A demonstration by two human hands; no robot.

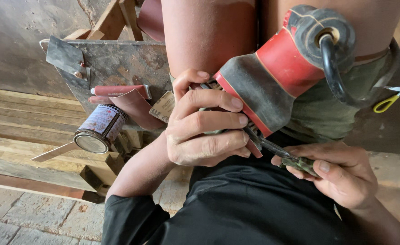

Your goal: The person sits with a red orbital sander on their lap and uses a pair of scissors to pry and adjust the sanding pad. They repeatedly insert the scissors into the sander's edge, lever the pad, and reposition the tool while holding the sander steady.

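A red and grey power tool [277, 77] with a thick black cable [340, 81] rests across my lap, its round rear end toward the upper right. My left hand [204, 124] is wrapped around the tool's front end, fingers curled over it. My right hand [340, 170] grips the dark handle of a thin metal wrench-like tool [272, 147], whose tip reaches into the power tool's head just under my left fingers. The head itself is mostly hidden by my left hand.
A metal tin [99, 129] lies on its side on wooden planks [23, 118] at left, beside rolled red sandpaper [127, 97] and a scraper blade [66, 56] on a worn board. Scissors with yellow handles [395, 97] lie at right. Brick floor shows below.
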